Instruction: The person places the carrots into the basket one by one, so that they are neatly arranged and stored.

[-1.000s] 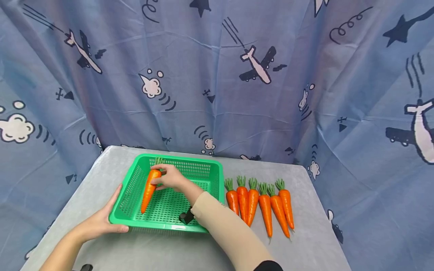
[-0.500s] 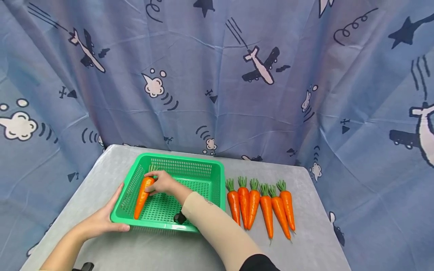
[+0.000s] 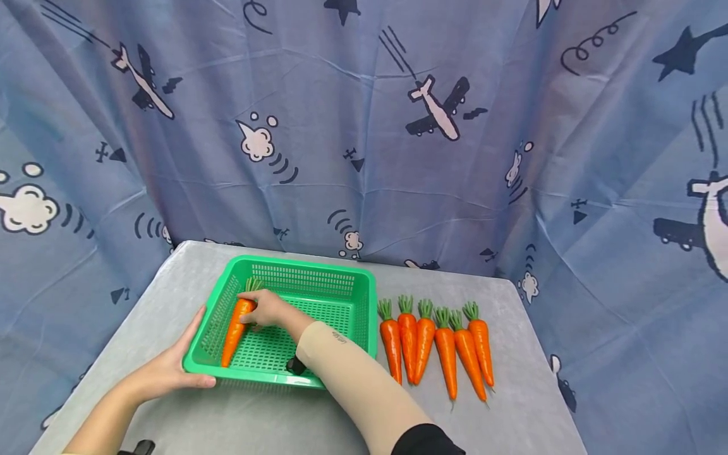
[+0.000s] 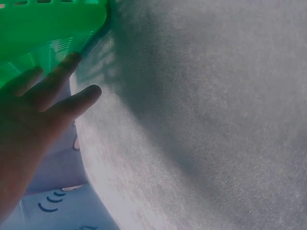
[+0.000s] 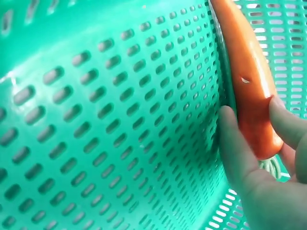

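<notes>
In the head view my right hand (image 3: pixel 272 309) reaches into a green plastic basket (image 3: pixel 307 261) and grips an orange carrot (image 3: pixel 233 335) near its leafy end. The carrot lies along the basket's left side, its tip toward the front. Seen from the right wrist, thumb and fingers sit on opposite sides of the carrot (image 5: pixel 249 76), low over the slotted floor; part of its green tuft shows below. My left hand (image 3: pixel 165 374) rests against the basket's front left corner, its fingers straight and spread beside the green wall in the left wrist view.
Several carrots (image 3: pixel 446 354) with green tops lie in a row on the grey table (image 3: pixel 273 426), just right of the basket. A blue patterned curtain (image 3: pixel 318 158) hangs behind the table and along its sides.
My right hand has moved the carrot left and toward the front, down along the basket's left side. The left hand stays at the corner, and the row of carrots lies as before.
</notes>
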Demonstrator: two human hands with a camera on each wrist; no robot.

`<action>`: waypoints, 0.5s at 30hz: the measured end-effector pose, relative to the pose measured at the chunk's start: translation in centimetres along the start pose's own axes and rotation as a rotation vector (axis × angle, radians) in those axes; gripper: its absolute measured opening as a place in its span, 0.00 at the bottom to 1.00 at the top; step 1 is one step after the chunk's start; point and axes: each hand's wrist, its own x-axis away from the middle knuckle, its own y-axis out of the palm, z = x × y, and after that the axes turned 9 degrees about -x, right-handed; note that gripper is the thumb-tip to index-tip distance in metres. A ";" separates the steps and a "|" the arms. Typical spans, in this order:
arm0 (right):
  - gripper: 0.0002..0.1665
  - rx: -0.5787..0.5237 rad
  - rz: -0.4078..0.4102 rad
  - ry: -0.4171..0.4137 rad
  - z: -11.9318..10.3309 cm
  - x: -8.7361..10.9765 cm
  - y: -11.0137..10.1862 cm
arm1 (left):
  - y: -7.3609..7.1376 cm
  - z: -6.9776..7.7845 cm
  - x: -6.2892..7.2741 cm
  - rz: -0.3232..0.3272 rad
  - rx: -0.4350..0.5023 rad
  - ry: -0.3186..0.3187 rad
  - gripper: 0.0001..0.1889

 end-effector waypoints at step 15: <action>0.39 0.225 -0.047 -0.016 -1.6 1.0 -1.7 | 0.0 -0.2 -0.2 -0.012 0.006 -0.013 0.68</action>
